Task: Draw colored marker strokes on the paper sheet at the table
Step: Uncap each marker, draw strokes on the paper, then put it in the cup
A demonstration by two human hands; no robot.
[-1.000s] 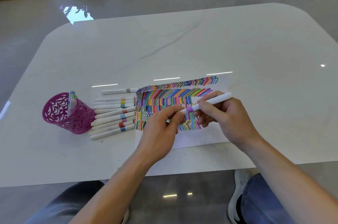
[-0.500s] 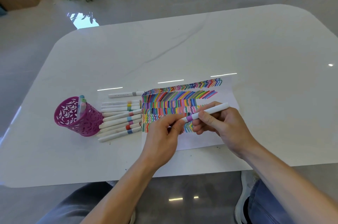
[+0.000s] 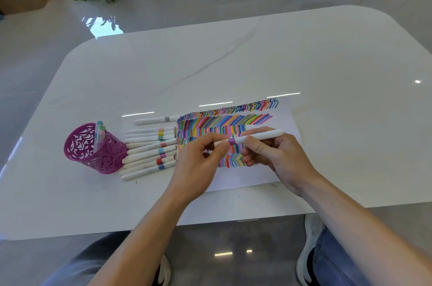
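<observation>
A white marker with a purple band (image 3: 254, 138) is held level above the paper sheet (image 3: 264, 175), which is covered with rows of many-coloured strokes. My right hand (image 3: 278, 157) grips the marker's barrel. My left hand (image 3: 201, 164) pinches the marker's left end, the cap end, between thumb and fingers. The tip is hidden under my left fingers.
Several white markers with coloured bands (image 3: 149, 151) lie in a row left of the sheet, one grey-banded marker (image 3: 156, 119) above them. A magenta cut-out pen cup (image 3: 93, 147) with two markers stands further left. The table's front edge (image 3: 233, 220) is close to my knees.
Both hands stay on the purple marker, which has tilted slightly flatter. The camera has shifted a little, so the scene sits further right and lower in view.
</observation>
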